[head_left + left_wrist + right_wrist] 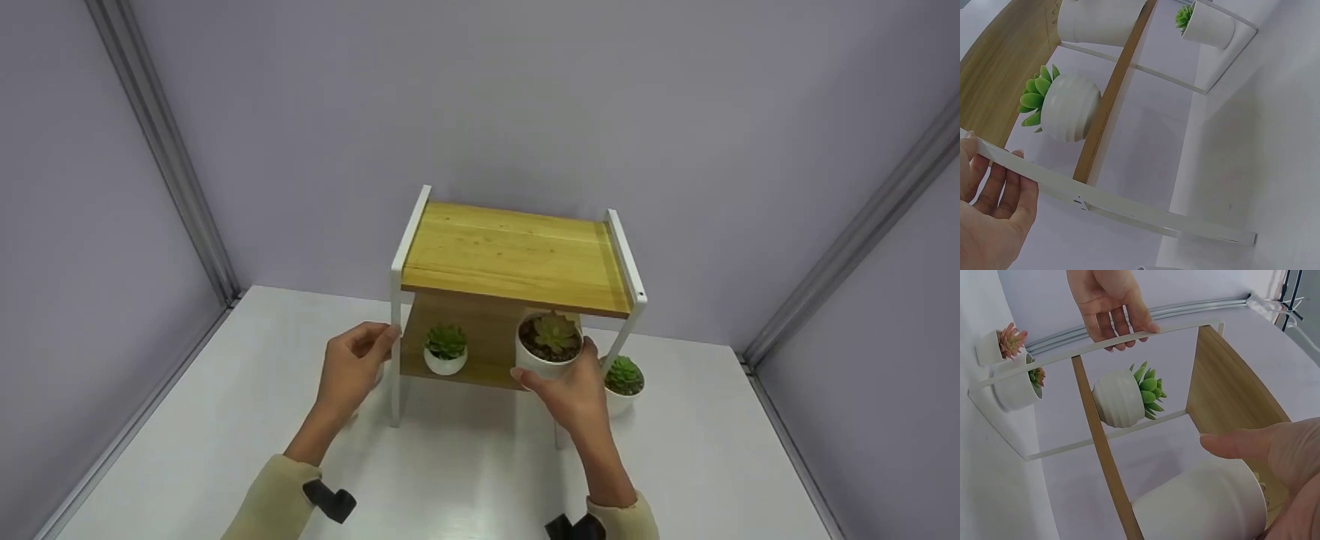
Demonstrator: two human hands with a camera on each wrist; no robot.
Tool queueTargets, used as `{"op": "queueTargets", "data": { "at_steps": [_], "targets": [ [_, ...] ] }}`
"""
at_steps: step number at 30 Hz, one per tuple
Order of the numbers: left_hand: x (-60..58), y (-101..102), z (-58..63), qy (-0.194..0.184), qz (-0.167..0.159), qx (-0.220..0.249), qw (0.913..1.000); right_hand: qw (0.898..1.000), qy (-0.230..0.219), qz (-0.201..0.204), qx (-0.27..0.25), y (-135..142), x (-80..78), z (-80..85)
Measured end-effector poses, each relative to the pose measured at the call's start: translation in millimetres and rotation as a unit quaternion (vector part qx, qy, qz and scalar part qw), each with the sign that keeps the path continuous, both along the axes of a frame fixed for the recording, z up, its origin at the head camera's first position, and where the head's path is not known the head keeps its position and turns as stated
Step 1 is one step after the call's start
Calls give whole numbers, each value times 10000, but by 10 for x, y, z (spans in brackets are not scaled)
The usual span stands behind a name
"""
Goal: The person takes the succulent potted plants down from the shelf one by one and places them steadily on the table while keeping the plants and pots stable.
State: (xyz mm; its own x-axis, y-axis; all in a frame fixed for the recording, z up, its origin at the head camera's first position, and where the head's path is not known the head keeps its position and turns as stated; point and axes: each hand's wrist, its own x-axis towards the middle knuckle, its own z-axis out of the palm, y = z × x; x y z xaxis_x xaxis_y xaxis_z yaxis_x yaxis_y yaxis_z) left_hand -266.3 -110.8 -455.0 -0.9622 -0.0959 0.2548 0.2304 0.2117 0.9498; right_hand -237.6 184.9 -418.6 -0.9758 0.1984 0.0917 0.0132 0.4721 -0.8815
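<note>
A small two-tier rack (517, 255) with wooden boards and a white frame stands on the table. My left hand (349, 375) holds its left front post (1044, 174) between thumb and fingers. My right hand (574, 394) grips a large white pot with a brownish-green succulent (553, 335), thumb in front and fingers around the right side. That pot is at the right of the lower board (1107, 107), its base touching or very close to it. Left of it, a small ribbed white pot with a green succulent (445, 351) sits on the same board.
Beside the rack's right post, another green succulent in a white pot (624, 381) stands on the white table (247, 390). Two white pots with reddish succulents (1012, 340) are left of the rack, mostly hidden behind my left hand in the head view. Pale walls (517, 97) enclose the table.
</note>
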Motion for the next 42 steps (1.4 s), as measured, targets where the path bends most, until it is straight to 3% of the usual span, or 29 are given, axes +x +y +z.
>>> {"op": "queueTargets", "data": {
  "at_steps": [12,20,23,26,33,42],
  "targets": [
    [-5,-7,1,-106,-21,21,9999,9994,-168,51,-305,28,-72,-2],
    [172,56,234,-271,-89,-28,9996,9994,-135,-7,-315,47,-106,-44],
    [192,68,264,-309,-90,-31,9995,9995,-128,-28,-289,58,-107,-48],
    [163,71,237,-313,-67,-21,9995,9995,-152,-49,-289,71,-107,-46],
    [5,27,8,-229,-36,68,9997,9992,-209,-38,-328,94,-100,-47],
    [10,-2,-21,16,-69,28,10000,9995,-125,-31,-304,89,-100,-46]
  ]
}}
